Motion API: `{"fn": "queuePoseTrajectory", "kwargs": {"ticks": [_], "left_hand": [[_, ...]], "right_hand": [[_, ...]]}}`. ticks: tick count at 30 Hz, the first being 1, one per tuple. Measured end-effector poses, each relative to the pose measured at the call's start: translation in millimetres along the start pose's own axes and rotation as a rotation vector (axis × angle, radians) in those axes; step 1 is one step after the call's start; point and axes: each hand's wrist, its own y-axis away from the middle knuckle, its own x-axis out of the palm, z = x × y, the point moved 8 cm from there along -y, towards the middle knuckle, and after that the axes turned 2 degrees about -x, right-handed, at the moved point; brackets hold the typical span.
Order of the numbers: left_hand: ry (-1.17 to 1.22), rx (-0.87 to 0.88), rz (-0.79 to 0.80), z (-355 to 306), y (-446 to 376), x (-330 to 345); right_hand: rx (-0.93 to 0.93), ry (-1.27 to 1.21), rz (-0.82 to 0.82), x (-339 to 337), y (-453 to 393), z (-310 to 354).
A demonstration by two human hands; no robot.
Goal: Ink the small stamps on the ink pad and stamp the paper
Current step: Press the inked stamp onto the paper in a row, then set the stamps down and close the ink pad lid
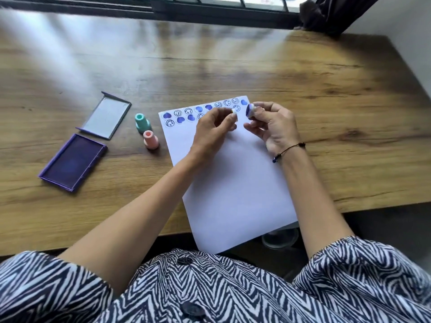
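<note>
A white sheet of paper [233,183] lies on the wooden table, with two rows of blue heart and smiley prints along its far edge. My right hand [272,127] holds a small stamp [250,110] above the paper's far right corner, its blue inked face turned left. My left hand [214,127] hovers beside it with the fingers curled and pinched; whether it holds anything I cannot tell. A teal stamp [142,122] and a pink stamp [150,139] stand upright left of the paper. The open purple ink pad [72,162] lies further left.
The ink pad's lid [105,115] lies open behind the pad. The paper's near end hangs over the table's front edge [140,238]. A window frame runs along the far side, and a dark curtain hangs at the far right.
</note>
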Motion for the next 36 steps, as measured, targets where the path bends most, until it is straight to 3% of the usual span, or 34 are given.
{"fn": "queuePoseTrajectory", "kwargs": {"ticks": [6, 16, 26, 29, 32, 36], "left_hand": [[0.18, -0.022, -0.001, -11, 11, -13], [0.153, 0.089, -0.083, -50, 33, -60], [-0.094, 0.2, -0.207, -84, 74, -118], [-0.377, 0.111, -0.184, -77, 80, -148], [-0.418, 0.039, -0.215, -63, 85, -187], [-0.461, -0.02, -0.321, -49, 92, -221]], "right_hand": [[-0.143, 0.154, 0.122, 29, 14, 27], [-0.283, 0.338, 0.291, 90, 47, 50], [-0.46, 0.474, 0.382, 150, 86, 53], [-0.631, 0.768, 0.383, 175, 102, 42], [-0.793, 1.08, 0.435, 196, 122, 12], [-0.77, 1.318, 0.46, 196, 128, -27]]}}
